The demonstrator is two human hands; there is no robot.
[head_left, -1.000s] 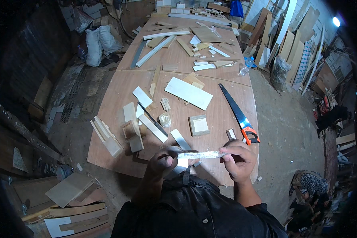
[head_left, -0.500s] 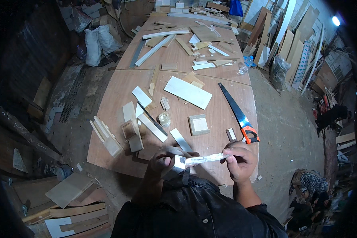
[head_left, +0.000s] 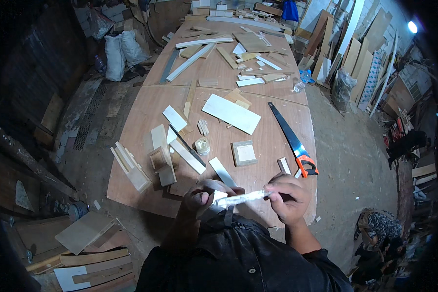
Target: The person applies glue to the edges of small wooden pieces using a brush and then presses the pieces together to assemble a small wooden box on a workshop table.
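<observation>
My left hand (head_left: 199, 195) is closed around a small pale block (head_left: 219, 196) near the table's front edge, and its shape is partly hidden by my fingers. My right hand (head_left: 289, 198) pinches one end of a narrow whitish strip (head_left: 246, 197), blurred by motion, whose exact kind I cannot make out. The strip's other end lies against or over the block. Just beyond my hands are a flat white-topped wood piece (head_left: 222, 171), a small square wooden box (head_left: 244, 153) and an open tub (head_left: 202, 145).
A handsaw (head_left: 294, 138) with an orange and black handle lies at the table's right. Wood pieces (head_left: 231, 113) are scattered over the table (head_left: 272, 182). A plastic bottle (head_left: 304, 78) stands near the right edge. Another person (head_left: 382, 228) is at the lower right.
My right hand has moved slightly left with the strip, whose end now reaches farther across the block. My left hand keeps nearly the same place.
</observation>
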